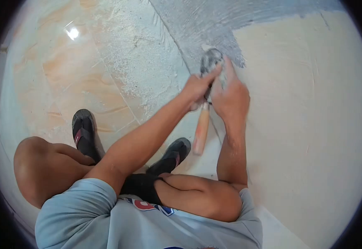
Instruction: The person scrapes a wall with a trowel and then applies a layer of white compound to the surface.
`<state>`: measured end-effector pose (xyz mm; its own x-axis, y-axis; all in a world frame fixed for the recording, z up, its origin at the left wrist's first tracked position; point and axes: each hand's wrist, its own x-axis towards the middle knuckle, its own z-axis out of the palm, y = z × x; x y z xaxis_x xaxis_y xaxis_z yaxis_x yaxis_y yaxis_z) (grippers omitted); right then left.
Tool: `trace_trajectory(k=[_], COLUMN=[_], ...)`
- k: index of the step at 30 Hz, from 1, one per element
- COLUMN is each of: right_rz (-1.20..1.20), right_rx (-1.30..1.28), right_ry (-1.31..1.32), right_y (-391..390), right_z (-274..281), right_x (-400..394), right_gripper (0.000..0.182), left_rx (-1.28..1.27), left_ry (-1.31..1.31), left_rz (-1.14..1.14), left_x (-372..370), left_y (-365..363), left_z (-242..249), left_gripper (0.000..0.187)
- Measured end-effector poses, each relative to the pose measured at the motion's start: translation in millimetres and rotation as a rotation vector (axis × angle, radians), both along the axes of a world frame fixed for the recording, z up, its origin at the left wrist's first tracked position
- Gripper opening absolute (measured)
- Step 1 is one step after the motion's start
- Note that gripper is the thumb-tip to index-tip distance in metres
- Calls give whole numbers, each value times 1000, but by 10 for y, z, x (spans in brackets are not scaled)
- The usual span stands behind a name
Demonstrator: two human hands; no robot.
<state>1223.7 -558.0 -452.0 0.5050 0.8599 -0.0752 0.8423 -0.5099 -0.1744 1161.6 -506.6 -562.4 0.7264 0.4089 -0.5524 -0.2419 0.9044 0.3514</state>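
Observation:
A trowel [201, 128] with a wooden handle hangs between my hands, its handle pointing back towards my body. Its dark, rounded blade end is smeared with pale plaster and blurred. My left hand [196, 90] is closed around the blade end, thumb laid across it. From the other side, my right hand [231, 96] grips the same part, with its index finger stretched along the edge. Neither hand is on the wooden handle. The fingers beneath the blade are hidden.
Ahead is a grey, streaky coated surface [201, 25], bordering a smooth cream surface [301, 108] on the right. Pale crumbs [137, 54] are scattered over a whitish strip beside glossy marbled tiles [77, 79]. My feet in dark shoes [83, 124] rest on the floor near my bent knees.

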Motion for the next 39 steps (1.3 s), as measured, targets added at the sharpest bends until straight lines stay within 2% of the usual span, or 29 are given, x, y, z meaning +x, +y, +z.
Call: trace_trajectory(k=[3,5,6,9,12,13,16,19,22,24,26,30,32,34,37,39], right_rz=[43,-5,-11,37,23,15,-5,8,15,53,21,-17,-20,14,-15,2], right_rx=[3,-54,-34,107,21,19,-6,94,-5,37,22,105,20,1,-29,76], right_ry=[-15,9,19,14,-11,-11,16,34,-30,-11,-6,23,22,7,0,33], right_y=[36,55,2,-147,-12,6,-15,-198,-42,-34,-64,-183,-57,-4,-134,-182], right_z=[-103,1,35,26,-92,-124,-49,14,-13,-84,-44,30,-13,-62,104,102], right_x=[47,-24,-25,12,59,49,-12,32,17,45,20,7,21,34,4,0], right_gripper=[61,62,63,63,61,61,62,62,62,62,61,62,62,63,63,63], left_rx=[-30,-29,-22,-15,21,-11,2,5,-19,-30,0,27,30,16,13,20], left_ry=[-95,-34,29,-95,51,-8,-26,-66,-57,-137,12,-104,0,-13,58,-108], left_rz=[40,15,-9,65,40,39,9,50,30,61,1,40,2,20,7,6], left_x=[-10,-42,-55,-36,25,33,19,12,-17,-1,1,2,13,33,19,-17], left_y=[93,51,6,-141,4,74,44,-138,-11,20,33,-122,11,9,-100,-173], left_z=[-119,19,105,216,-49,-172,-176,122,63,-33,-38,139,-30,-90,84,216], left_gripper=[60,59,57,57,57,58,57,53,51,54,54,60,61,64,64,62])
